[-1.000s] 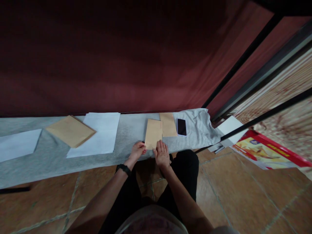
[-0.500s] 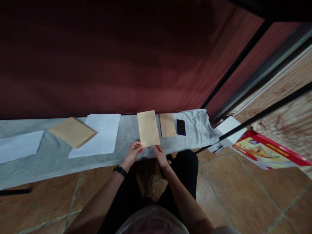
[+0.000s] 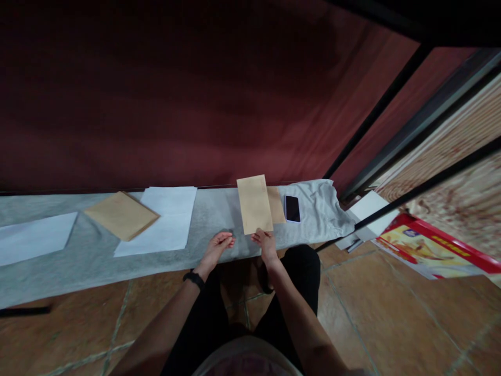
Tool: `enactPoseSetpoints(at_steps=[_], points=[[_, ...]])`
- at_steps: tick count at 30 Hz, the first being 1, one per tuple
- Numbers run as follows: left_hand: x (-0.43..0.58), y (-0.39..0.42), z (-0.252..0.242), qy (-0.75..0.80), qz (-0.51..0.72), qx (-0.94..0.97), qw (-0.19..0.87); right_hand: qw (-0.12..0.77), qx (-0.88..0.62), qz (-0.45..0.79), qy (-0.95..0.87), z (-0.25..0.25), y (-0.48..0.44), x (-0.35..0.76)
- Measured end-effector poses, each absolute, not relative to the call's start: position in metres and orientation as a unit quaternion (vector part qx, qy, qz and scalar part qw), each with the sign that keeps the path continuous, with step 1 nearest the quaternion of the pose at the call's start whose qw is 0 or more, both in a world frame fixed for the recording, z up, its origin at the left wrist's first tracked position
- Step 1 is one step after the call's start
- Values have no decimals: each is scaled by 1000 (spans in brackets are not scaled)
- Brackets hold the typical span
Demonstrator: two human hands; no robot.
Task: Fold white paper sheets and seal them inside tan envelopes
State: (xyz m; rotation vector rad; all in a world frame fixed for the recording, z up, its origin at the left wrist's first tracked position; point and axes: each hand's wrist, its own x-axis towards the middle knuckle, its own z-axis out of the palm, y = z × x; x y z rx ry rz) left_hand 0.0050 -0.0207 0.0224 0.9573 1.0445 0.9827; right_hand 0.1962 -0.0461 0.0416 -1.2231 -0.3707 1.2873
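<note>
In the head view, the right hand (image 3: pixel 265 245) has its fingers clamped on the near edge of a brown envelope (image 3: pixel 255 204), which is at twelve o'clock from that hand. The left hand (image 3: pixel 219 249) is at nine o'clock from the right one, fingers curled together. At the held envelope's three o'clock, another envelope (image 3: pixel 277 206) peeks out beside a phone (image 3: pixel 293 209)
</note>
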Motion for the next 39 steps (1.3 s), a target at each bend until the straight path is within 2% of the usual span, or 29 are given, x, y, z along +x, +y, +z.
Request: enactPoseSetpoints(at_steps=[7, 25, 33, 39], points=[[5, -20, 22, 456, 437, 414, 656, 651, -549, 506, -132, 53, -21, 252], [4, -20, 19, 457, 433, 413, 658, 639, -596, 475, -105, 29, 5, 274], [6, -19, 5, 460, 437, 465, 617, 614, -630, 445, -166, 24, 2, 270], [15, -15, -7, 474, 425, 535, 555, 592, -649, 384, -283, 31, -14, 249]])
